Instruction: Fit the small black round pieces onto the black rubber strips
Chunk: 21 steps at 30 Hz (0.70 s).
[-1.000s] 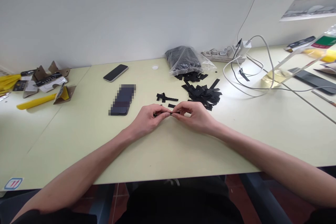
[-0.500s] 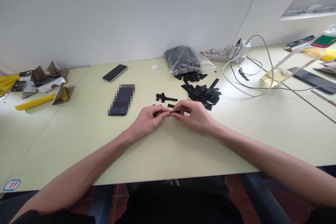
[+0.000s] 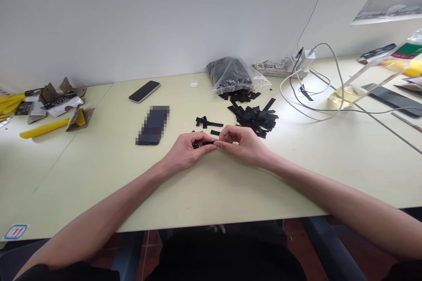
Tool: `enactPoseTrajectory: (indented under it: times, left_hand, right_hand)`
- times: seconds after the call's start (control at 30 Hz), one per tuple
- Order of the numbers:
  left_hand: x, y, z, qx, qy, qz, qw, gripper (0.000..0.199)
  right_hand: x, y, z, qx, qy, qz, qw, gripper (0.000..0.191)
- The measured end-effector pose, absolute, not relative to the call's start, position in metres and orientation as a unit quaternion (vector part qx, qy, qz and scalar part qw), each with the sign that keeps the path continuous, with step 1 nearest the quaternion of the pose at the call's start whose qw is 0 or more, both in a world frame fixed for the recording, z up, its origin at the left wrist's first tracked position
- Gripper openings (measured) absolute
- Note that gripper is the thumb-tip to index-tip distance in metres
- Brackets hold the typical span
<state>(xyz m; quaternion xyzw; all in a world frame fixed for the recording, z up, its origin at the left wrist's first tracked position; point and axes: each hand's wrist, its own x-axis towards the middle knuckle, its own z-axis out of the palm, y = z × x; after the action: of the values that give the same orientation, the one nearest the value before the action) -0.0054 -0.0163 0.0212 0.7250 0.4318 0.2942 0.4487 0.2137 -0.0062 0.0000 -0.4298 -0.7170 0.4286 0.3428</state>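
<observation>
A black fabric strip (image 3: 207, 143) lies between the thumb and fingers of my left hand (image 3: 184, 149), which is closed on it. My right hand (image 3: 245, 144) meets it at the strip's right end, thumb and fingertips pinched together there. How much of the strip sits inside the right pinch is hidden. Small black round pieces (image 3: 196, 145) show by the left palm, partly covered by the fingers. Just beyond the hands are a few joined black strips (image 3: 209, 123) and a short loose piece (image 3: 215, 132). A pile of black strips (image 3: 255, 116) lies past my right hand.
A clear plastic bag (image 3: 231, 74) of black material stands by the wall, near a power strip (image 3: 273, 70) with looping white cables (image 3: 341, 74). Two phones, one grey-edged (image 3: 144, 91) and one pixelated (image 3: 153, 125), lie left. A clear bottle (image 3: 372, 77) is at right, yellow-handled items (image 3: 44, 128) far left.
The black strip has shifted left, from the right fingers to between the left thumb and fingers. Both hands stay nearly in place, fingertips together.
</observation>
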Motion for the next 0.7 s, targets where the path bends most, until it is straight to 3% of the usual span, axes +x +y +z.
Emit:
enactPoseTrajectory:
  times: [0.2,0.7]
  left_hand:
    - [-0.0085,-0.0121,0.0184,0.678,0.435,0.320,0.498,0.026]
    - [-0.0066,-0.0133,0.0184,0.655,0.460,0.348,0.488,0.027]
  right_hand:
    - [0.2182,-0.0028,0.0058,-0.377,-0.679,0.540,0.323,0.029]
    - [0.2116,-0.0056,0.0013,-0.431,-0.686,0.468,0.354,0.027]
